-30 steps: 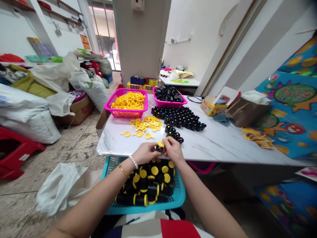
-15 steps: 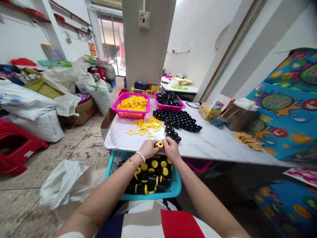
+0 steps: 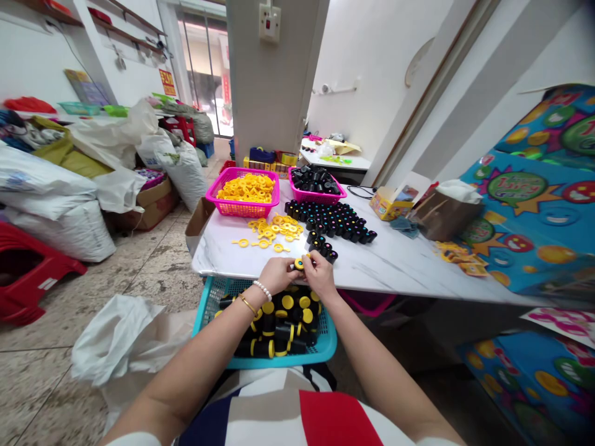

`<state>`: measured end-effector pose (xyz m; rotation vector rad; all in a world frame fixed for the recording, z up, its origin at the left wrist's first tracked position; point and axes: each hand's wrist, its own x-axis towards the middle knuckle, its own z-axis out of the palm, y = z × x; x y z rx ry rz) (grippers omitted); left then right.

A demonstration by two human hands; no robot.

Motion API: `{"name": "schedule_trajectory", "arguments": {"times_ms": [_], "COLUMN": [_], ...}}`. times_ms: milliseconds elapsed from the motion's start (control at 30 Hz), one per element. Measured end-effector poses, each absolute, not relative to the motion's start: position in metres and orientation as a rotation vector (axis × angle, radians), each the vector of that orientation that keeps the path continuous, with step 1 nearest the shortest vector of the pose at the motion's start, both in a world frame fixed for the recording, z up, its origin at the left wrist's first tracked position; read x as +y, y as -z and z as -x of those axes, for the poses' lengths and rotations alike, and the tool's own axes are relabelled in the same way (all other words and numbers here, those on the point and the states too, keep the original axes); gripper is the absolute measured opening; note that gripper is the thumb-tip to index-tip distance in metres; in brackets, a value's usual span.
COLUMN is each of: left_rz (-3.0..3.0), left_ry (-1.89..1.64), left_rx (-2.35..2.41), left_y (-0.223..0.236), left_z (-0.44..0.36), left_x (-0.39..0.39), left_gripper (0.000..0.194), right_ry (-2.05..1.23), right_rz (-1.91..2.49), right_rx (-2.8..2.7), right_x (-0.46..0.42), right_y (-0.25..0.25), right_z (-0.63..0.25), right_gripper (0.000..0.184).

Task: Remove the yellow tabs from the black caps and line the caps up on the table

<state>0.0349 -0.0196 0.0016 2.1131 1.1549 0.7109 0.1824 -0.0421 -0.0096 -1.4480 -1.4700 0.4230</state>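
My left hand (image 3: 277,274), with a bead bracelet and a gold bangle at the wrist, is closed on a small black cylinder with a yellow ring cap (image 3: 299,264) on its top. A blue-green spot shows in the ring's hole. My right hand (image 3: 320,274) pinches the cap's right side, where a bit of yellow shows between the fingers. Just below both hands, a turquoise basket (image 3: 329,347) holds many black cylinders with yellow ends (image 3: 268,348). Beyond them on the table lie loose yellow rings with tabs (image 3: 276,228) and standing black cylinders with coloured spots (image 3: 341,222).
On the white marbled table (image 3: 395,266) stand a pink basket (image 3: 242,209) of yellow rings and another pink basket (image 3: 320,198) of black parts. A small yellow box (image 3: 385,207) and yellow packets (image 3: 465,259) lie to the right. A red stool (image 3: 37,266) and sacks fill the left.
The view has shifted slightly. The ring cap between my hands has tilted, and a blue-green spot now shows in its hole. My right fingers have moved onto the cap's right side.
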Motion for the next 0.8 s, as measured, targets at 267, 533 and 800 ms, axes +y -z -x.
{"name": "schedule_trajectory", "arguments": {"times_ms": [267, 533, 800], "left_rz": [-1.827, -1.531, -1.596], "left_ry": [-0.494, -0.500, -0.689], "left_rx": [1.043, 1.054, 0.971], "left_y": [-0.020, -0.011, -0.003], "left_z": [-0.032, -0.050, -0.040], "left_x": [-0.015, -0.007, -0.024], "left_gripper": [0.032, 0.026, 0.025], "right_ry": [-0.304, -0.350, -0.504], "right_rz": [1.432, 1.489, 1.480], "right_rx": [-1.544, -1.519, -1.509], "right_x": [-0.044, -0.041, -0.043], "right_y": [0.002, 0.010, 0.005], "right_z": [-0.179, -0.182, -0.182], "right_gripper": [0.030, 0.028, 0.027]}}
